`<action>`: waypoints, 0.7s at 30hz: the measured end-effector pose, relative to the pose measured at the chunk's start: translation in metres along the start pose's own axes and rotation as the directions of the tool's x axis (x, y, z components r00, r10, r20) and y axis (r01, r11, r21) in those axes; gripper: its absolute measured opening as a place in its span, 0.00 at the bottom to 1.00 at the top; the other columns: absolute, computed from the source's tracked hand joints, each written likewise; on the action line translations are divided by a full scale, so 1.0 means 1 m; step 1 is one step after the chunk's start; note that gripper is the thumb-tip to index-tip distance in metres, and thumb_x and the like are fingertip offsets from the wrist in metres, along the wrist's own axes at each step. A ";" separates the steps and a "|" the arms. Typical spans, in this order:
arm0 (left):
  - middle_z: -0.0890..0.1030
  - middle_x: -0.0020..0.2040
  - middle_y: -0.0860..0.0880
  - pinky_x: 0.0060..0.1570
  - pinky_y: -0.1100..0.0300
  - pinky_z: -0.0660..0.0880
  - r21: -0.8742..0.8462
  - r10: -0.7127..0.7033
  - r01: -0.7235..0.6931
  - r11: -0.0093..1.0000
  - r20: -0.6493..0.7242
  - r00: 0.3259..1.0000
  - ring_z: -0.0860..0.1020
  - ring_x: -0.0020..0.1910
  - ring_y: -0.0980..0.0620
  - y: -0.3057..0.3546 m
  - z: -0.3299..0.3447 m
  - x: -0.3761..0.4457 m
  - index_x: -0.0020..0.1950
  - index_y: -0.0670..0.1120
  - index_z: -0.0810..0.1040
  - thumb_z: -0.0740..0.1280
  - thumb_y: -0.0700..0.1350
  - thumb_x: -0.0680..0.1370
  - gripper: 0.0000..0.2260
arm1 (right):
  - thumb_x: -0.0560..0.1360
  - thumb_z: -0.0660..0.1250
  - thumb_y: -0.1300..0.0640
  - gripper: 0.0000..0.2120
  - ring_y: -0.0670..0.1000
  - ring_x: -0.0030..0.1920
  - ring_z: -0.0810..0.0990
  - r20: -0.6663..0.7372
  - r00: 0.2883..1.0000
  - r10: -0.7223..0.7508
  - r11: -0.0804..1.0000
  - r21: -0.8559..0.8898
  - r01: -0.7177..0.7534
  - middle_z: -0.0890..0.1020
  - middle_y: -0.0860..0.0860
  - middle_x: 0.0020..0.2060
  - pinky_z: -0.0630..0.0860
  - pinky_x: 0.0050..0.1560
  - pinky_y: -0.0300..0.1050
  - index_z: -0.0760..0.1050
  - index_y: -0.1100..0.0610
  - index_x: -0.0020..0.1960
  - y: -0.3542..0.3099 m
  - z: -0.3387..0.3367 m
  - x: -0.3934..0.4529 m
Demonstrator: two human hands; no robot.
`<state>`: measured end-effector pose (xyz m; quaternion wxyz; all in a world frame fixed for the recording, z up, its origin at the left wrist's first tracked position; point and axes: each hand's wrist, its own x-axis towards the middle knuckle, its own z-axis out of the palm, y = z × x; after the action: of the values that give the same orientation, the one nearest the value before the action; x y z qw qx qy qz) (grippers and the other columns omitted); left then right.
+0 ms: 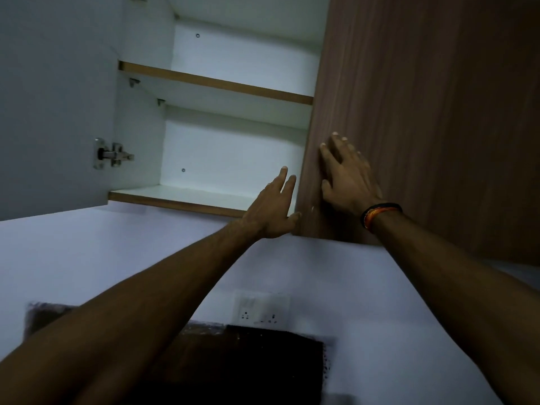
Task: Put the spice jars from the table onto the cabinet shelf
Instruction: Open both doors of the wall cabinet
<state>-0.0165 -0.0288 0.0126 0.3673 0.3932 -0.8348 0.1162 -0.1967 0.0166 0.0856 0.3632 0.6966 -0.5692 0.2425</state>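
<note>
Fingers (330, 153) of the right hand (347, 176) lie flat, grasping nothing, on the wooden cabinet door (423, 112); the left hand (274, 209), likewise extended, nears its edge, apparently for opening; the shelf (187, 197) is bare, spice jars unseen.

Light: we see a dim, bluish scene, brightest on the cabinet (233, 150) back wall.
Shadows: our forearms and the bottom edge go nearly black.
Focus: soft throughout; the socket (260, 312) is smeared.
Edges: straight lines bow outward.

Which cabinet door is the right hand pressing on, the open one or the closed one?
The closed wood-grain door; the right hand lies flat on it. The open door, with the hinge, is swung out on the left.
</note>
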 end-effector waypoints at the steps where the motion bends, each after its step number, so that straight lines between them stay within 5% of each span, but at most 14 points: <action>1: 0.43 0.81 0.39 0.77 0.50 0.55 -0.038 -0.015 0.015 0.999 0.009 1.000 0.50 0.80 0.40 0.003 0.001 0.004 0.81 0.39 0.47 0.66 0.51 0.80 0.39 | 0.76 0.64 0.53 0.39 0.60 0.80 0.45 0.014 1.000 0.004 1.000 -0.003 -0.004 0.45 0.57 0.81 0.49 0.78 0.61 0.48 0.54 0.82 0.001 0.001 0.002; 5: 0.59 0.79 0.39 0.72 0.55 0.64 -0.272 -0.046 0.045 0.961 0.003 0.999 0.62 0.76 0.42 0.016 0.003 0.019 0.79 0.38 0.53 0.66 0.49 0.79 0.35 | 0.77 0.64 0.53 0.40 0.61 0.80 0.45 0.054 0.998 0.017 1.000 -0.014 -0.017 0.44 0.58 0.81 0.51 0.78 0.62 0.47 0.54 0.82 0.007 0.010 0.008; 8: 0.70 0.73 0.42 0.54 0.74 0.70 -0.511 -0.078 0.038 0.859 -0.058 0.995 0.72 0.67 0.45 0.021 0.006 0.028 0.78 0.42 0.59 0.68 0.42 0.79 0.30 | 0.77 0.63 0.53 0.39 0.61 0.80 0.46 0.042 0.999 0.027 1.000 -0.006 -0.027 0.45 0.58 0.81 0.53 0.78 0.62 0.47 0.54 0.82 0.007 0.015 0.009; 13: 0.72 0.70 0.45 0.54 0.58 0.77 -0.786 -0.180 0.124 0.605 0.016 0.983 0.75 0.63 0.48 0.019 0.011 0.035 0.77 0.46 0.62 0.68 0.37 0.78 0.30 | 0.79 0.61 0.53 0.37 0.59 0.80 0.45 0.029 0.998 0.050 0.998 0.024 -0.051 0.44 0.56 0.81 0.53 0.77 0.62 0.46 0.54 0.82 0.004 0.018 0.010; 21: 0.78 0.63 0.48 0.60 0.52 0.78 -0.870 -0.200 0.115 0.480 0.019 0.980 0.78 0.61 0.48 0.018 0.002 0.026 0.72 0.45 0.72 0.66 0.33 0.77 0.23 | 0.81 0.59 0.49 0.33 0.58 0.80 0.51 -0.189 0.976 0.105 0.990 0.116 -0.084 0.51 0.58 0.81 0.54 0.78 0.60 0.52 0.57 0.81 -0.012 0.018 -0.006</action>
<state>-0.0418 -0.0328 0.0313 0.5589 0.2251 -0.7240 -0.3358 -0.1880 0.0071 0.0670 0.3673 0.6603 -0.5496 0.3565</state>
